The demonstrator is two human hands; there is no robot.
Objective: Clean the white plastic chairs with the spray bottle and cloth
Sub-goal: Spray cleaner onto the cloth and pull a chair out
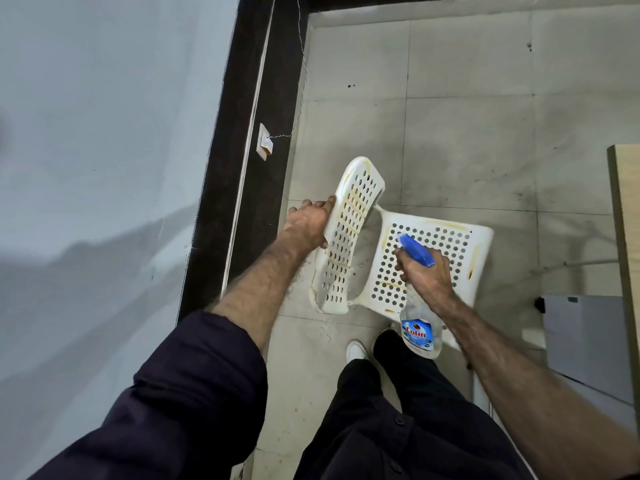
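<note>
A white plastic chair (408, 244) stands on the pale tiled floor (467, 133), close to the dark skirting (242, 150) at the foot of the grey wall (104, 133) on the left. Its moulded backrest and seat are both pierced with rows of round holes, and yellowish-brown streaks run along the rims and between some of the holes. The left hand (310, 223) grips the left edge of the curved backrest, fingers wrapped behind it and thumb lying against the rim. The right hand (424, 271) hovers over the seat, fingers curled tight around the neck of a spray bottle (419, 323); the bottle's blue plastic trigger head points to the far left, across the seat, while its clear body with a blue label hangs down toward the near side. Dark rolled sleeves cover the upper forearms. Below, dark trousers and a white shoe (356, 351) show just near the chair. A light wooden panel (627, 220) rises at the right edge, with a grey box (585, 341) beside it. A small wall socket (265, 142) with a thin twisted wire sits on the skirting.
</note>
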